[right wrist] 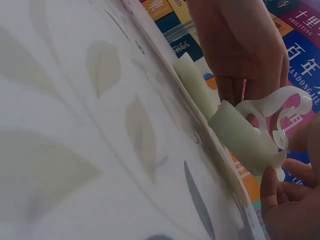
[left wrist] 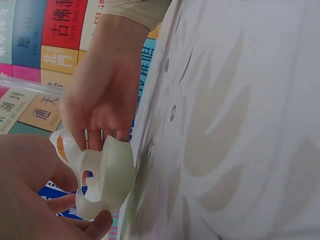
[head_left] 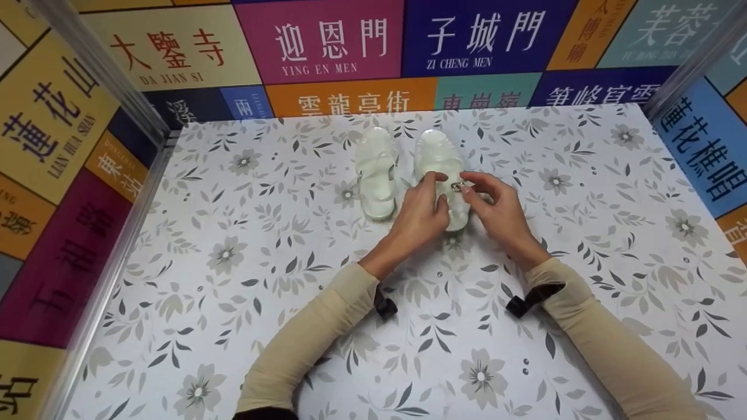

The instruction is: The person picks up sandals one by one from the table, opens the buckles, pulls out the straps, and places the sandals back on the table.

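Observation:
Two pale green jelly sandals stand side by side with toes pointing away: the left sandal [head_left: 376, 195] and the right sandal [head_left: 435, 149]. Over the right sandal, my left hand [head_left: 415, 213] holds its inner side with curled fingers. My right hand [head_left: 499, 210] pinches the ankle strap near a small metal buckle [head_left: 458, 186] on the outer side. From behind, the left wrist view shows the sandal's heel [left wrist: 119, 167] between both hands. In the right wrist view the strap [right wrist: 280, 100] loops up above the heel; the fingers partly hide the buckle.
The sandals rest on a white table [head_left: 280, 338] covered in grey flowers and leaves. Colourful panels with printed characters [head_left: 332, 44] rise behind and at both sides. Black wrist-camera mounts [head_left: 385, 306] hang from both forearms.

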{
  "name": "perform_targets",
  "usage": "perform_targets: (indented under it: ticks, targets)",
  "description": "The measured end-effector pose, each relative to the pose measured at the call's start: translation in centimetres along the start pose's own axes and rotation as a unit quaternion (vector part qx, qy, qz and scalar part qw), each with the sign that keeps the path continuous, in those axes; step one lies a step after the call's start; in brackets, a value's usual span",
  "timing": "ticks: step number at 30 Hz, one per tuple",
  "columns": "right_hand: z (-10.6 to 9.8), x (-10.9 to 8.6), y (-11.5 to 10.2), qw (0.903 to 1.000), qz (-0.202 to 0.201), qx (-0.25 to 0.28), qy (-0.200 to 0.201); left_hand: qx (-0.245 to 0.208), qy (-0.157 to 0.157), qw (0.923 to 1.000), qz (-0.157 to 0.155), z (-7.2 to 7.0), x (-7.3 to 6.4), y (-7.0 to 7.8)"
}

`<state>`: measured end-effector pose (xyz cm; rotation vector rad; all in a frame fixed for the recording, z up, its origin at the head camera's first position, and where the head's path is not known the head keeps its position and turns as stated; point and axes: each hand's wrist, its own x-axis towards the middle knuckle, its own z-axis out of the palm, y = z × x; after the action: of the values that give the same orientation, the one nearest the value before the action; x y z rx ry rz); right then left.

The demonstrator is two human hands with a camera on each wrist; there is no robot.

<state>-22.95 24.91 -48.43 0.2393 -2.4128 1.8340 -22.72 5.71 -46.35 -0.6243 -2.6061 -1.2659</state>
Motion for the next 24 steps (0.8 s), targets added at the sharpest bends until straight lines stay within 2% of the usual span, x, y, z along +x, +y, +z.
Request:
perform_targets:
  ticks: [4,9,10,11,16,17,18,19,22,24]
  targets:
    - [0.6,1.2,0.2,1.0000,0.007,0.001,0.004,0.006,0.018,0.9997,-0.016,0.4,0.9,-0.5]
    - [1.3,2.7,0.4,0.9995,0.015,0.027,0.007,0.014,0.035,0.9990,-0.024,0.7,1.8,-1.3]
    - [1.4,2.9,0.4,0.9993,0.019,0.032,0.007,0.015,0.036,0.9989,-0.027,0.8,2.0,-1.5]
    - [1.6,3.1,0.4,0.9991,0.024,0.034,0.005,0.014,0.042,0.9987,-0.025,1.3,2.3,-2.3]
    - [1.7,3.5,1.1,0.9991,0.034,0.025,-0.003,0.013,0.030,0.9981,-0.052,1.8,2.8,-3.2]
    - [1.7,3.5,1.2,0.9992,0.034,0.022,-0.004,0.009,0.027,0.9980,-0.056,1.8,2.8,-3.2]
    - [1.7,3.5,1.2,0.9993,0.033,0.020,-0.004,0.008,0.018,0.9976,-0.066,1.3,2.6,-2.6]
    - [1.6,3.4,1.3,0.9993,0.033,0.019,-0.005,0.008,0.018,0.9973,-0.070,1.7,2.8,-2.9]
    - [1.4,3.4,1.0,0.9986,0.043,0.029,-0.012,-0.005,0.016,0.9976,-0.067,1.7,2.8,-2.9]
    - [1.2,3.5,0.8,0.9979,0.052,0.033,-0.020,-0.010,0.008,0.9977,-0.066,1.2,2.8,-2.3]
